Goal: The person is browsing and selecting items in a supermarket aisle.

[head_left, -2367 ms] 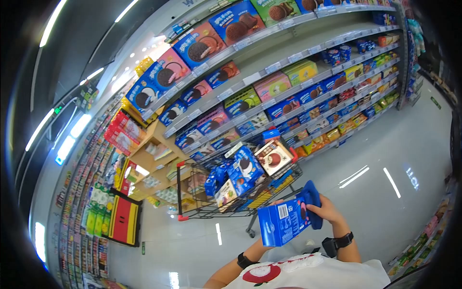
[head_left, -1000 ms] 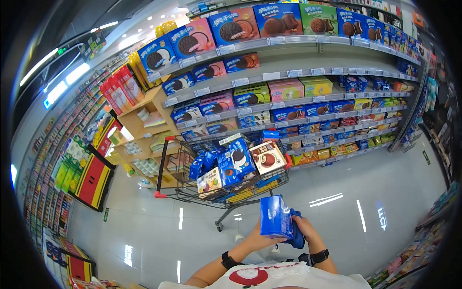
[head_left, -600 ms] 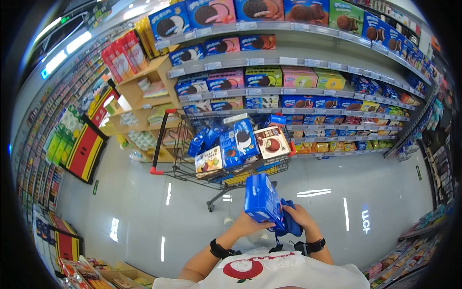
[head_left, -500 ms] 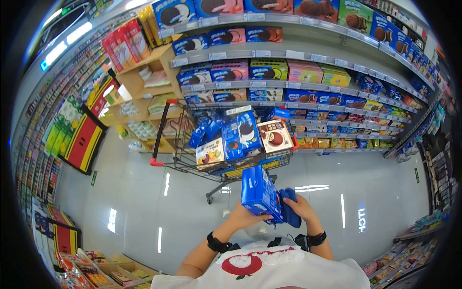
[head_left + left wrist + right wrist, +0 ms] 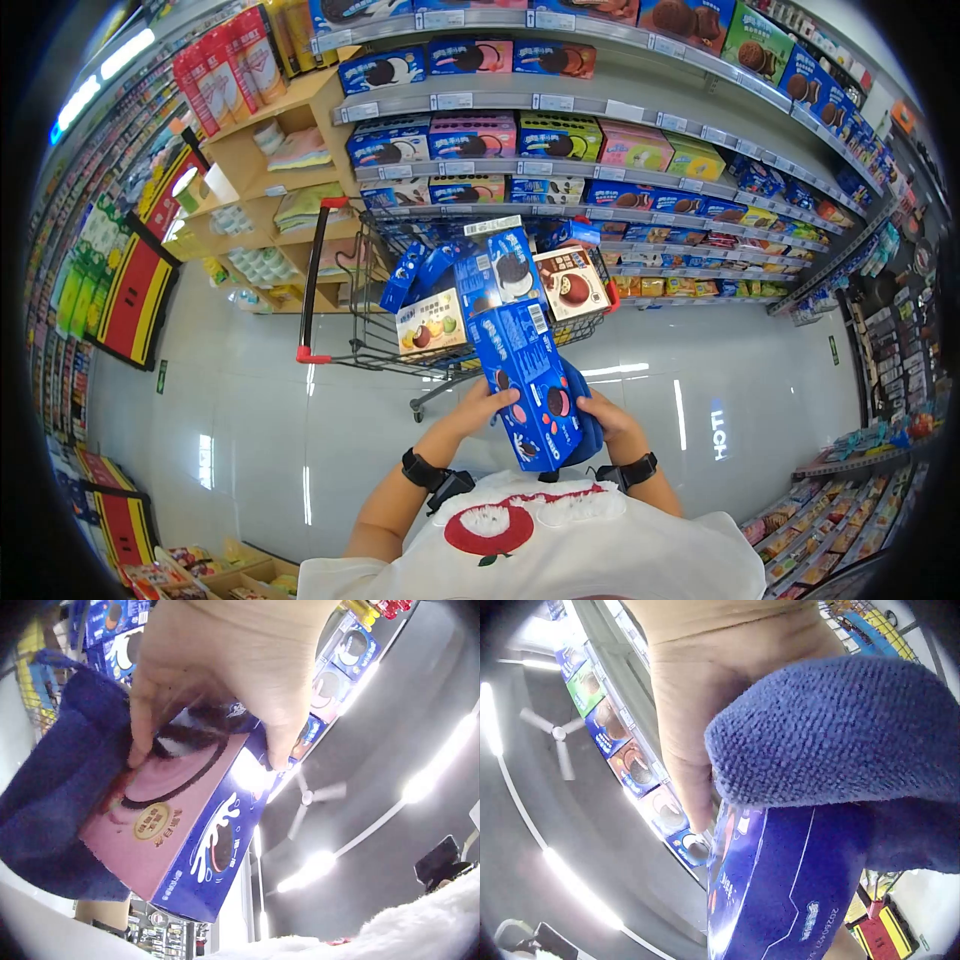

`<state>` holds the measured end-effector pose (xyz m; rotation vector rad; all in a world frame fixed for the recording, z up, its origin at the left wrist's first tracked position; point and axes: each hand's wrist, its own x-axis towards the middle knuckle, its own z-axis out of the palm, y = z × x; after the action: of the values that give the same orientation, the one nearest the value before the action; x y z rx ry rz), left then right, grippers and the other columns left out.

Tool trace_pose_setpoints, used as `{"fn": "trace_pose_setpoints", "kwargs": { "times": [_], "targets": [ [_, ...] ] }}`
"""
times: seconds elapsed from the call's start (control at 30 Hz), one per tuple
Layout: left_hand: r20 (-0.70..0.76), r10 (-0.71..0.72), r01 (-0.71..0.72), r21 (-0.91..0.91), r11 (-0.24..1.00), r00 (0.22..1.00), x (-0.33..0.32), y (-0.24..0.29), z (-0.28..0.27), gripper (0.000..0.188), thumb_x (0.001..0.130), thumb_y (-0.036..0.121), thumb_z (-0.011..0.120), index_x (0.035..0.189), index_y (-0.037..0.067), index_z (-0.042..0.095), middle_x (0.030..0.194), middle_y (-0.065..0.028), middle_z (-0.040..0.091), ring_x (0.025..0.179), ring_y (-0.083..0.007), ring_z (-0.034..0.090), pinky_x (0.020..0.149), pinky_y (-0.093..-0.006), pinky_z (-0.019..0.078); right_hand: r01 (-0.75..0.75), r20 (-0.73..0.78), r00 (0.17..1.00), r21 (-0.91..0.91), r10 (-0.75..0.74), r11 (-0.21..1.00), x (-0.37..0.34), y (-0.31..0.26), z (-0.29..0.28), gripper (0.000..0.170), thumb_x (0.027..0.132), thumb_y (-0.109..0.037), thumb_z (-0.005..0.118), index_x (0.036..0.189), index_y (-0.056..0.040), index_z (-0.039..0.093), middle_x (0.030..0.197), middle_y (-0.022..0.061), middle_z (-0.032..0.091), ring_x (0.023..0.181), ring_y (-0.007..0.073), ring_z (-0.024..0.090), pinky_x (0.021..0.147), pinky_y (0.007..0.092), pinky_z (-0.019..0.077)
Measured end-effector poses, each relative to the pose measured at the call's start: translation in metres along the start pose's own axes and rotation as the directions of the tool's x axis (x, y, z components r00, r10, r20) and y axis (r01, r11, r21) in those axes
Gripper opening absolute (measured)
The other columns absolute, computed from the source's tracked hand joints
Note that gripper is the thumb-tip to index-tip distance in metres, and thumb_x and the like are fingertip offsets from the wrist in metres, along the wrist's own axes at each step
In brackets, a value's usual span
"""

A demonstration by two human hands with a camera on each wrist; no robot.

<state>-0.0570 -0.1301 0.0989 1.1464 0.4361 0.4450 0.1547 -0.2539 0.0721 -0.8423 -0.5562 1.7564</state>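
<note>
A blue Oreo cookie box (image 5: 530, 385) is held between both hands over the floor in front of the shopping cart. My left hand (image 5: 475, 408) grips its left side, thumb on the printed face. In the left wrist view, the fingers of that left hand (image 5: 232, 660) span the box (image 5: 172, 802), which has a pink cookie picture. My right hand (image 5: 612, 420) holds a folded dark blue cloth (image 5: 588, 428) against the right side of the box. Knitted texture shows on the cloth (image 5: 832, 735) in the right wrist view, where it covers much of the right hand (image 5: 720, 682).
The black wire cart, with a red-ended handle (image 5: 313, 280), stands just ahead. It holds a blue cookie box (image 5: 503, 265), a white box with fruit pictures (image 5: 430, 322) and a brown-and-white box (image 5: 573, 282). Behind it are shelves of cookie boxes (image 5: 470, 142); a wooden rack (image 5: 310, 130) stands left.
The box has been turned so its long printed face now points up toward the head camera. Hands and box stay together, and the cloth remains in the right hand. The head view has tilted downward.
</note>
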Motion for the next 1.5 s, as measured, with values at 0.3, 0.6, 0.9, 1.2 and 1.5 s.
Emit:
{"fn": "trace_pose_setpoints", "kwargs": {
  "times": [0.3, 0.6, 0.9, 1.2, 1.5],
  "targets": [
    [-0.261, -0.11, 0.14, 0.099, 0.985, 0.959, 0.05, 0.024, -0.092, 0.045, 0.091, 0.026, 0.046, 0.131, 0.008, 0.034, 0.09, -0.0026, 0.056, 0.076, -0.0066, 0.053, 0.063, -0.0215, 0.0454, 0.083, -0.321, 0.938, -0.148, -0.127, 0.986, 0.094, -0.029, 0.069, 0.058, 0.074, -0.015, 0.07, 0.123, -0.0012, 0.042, 0.11, 0.0097, 0.056, 0.093, 0.0159, 0.058, 0.079, 0.0271, 0.0482],
    [-0.268, -0.204, 0.282, 0.293, 0.914, 0.942, 0.047, -0.005, -0.184, 0.06, 0.082, 0.025, 0.059, 0.13, 0.004, 0.031, 0.092, -0.0116, 0.059, 0.075, -0.018, 0.061, 0.064, -0.0279, 0.0503, -0.068, -0.377, 0.924, 0.007, 0.065, 0.998, 0.188, 0.03, 0.058, 0.052, 0.075, -0.012, 0.067, 0.12, -0.0022, 0.044, 0.107, 0.0111, 0.058, 0.091, 0.0191, 0.06, 0.077, 0.0315, 0.0509],
    [-0.265, -0.151, 0.257, 0.429, 0.866, 0.952, 0.06, -0.048, -0.268, 0.047, 0.079, 0.027, 0.062, 0.119, 0.007, 0.049, 0.103, -0.0129, 0.059, 0.087, -0.0199, 0.058, 0.074, -0.0303, 0.0462, 0.121, -0.428, 0.9, 0.057, -0.085, 0.991, 0.272, 0.064, 0.049, 0.039, 0.078, -0.009, 0.065, 0.113, -0.0078, 0.048, 0.103, 0.0103, 0.058, 0.092, 0.0231, 0.06, 0.076, 0.0372, 0.0518],
    [-0.329, -0.085, 0.294, 0.663, 0.689, 0.94, 0.063, -0.049, -0.284, 0.046, 0.076, 0.023, 0.058, 0.115, 0.002, 0.05, 0.108, -0.0195, 0.057, 0.099, -0.0328, 0.055, 0.085, -0.0362, 0.0424, 0.098, -0.495, 0.864, -0.02, -0.095, 0.995, 0.309, 0.091, 0.039, 0.055, 0.076, -0.005, 0.067, 0.121, -0.004, 0.036, 0.111, 0.0129, 0.052, 0.097, 0.0264, 0.057, 0.078, 0.0436, 0.0512],
    [-0.392, 0.083, 0.276, 0.768, 0.578, 0.916, 0.055, -0.039, -0.267, 0.053, 0.069, 0.027, 0.063, 0.113, 0.001, 0.05, 0.103, -0.0219, 0.058, 0.099, -0.0355, 0.055, 0.085, -0.0375, 0.0438, -0.173, -0.438, 0.894, -0.528, -0.092, 0.831, 0.32, 0.099, 0.027, 0.054, 0.079, -0.026, 0.065, 0.121, -0.0002, 0.043, 0.112, 0.0152, 0.054, 0.097, 0.0253, 0.057, 0.078, 0.0368, 0.0492]
  ]
}}
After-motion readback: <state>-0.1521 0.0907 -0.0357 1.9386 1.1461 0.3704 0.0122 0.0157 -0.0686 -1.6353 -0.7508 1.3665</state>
